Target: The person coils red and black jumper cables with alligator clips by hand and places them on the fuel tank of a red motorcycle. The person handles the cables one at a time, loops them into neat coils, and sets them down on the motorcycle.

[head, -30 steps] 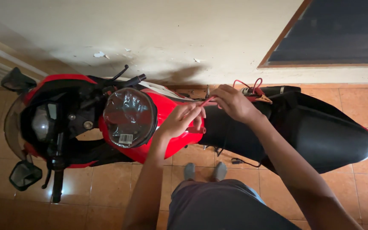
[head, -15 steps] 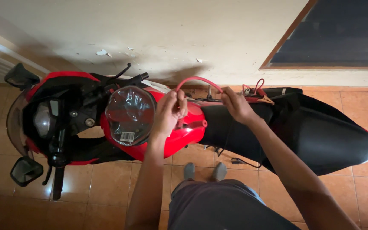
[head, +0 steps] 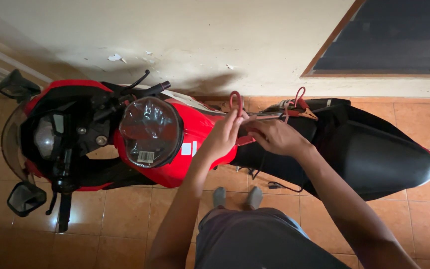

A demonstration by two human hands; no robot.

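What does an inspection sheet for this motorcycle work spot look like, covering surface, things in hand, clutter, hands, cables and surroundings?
Surface: orange tiled floor, bare beside the bike.
Things in hand: thin red cable, bent into a loop above the red fuel tank of the parked motorcycle.
Clutter: clip-ended leads near the long black seat.
Hands: left hand pinches the loop; right hand grips the cable beside it.
Cables: thin black wire on the floor under the bike.
Surroundings: scuffed cream wall, dark framed window.
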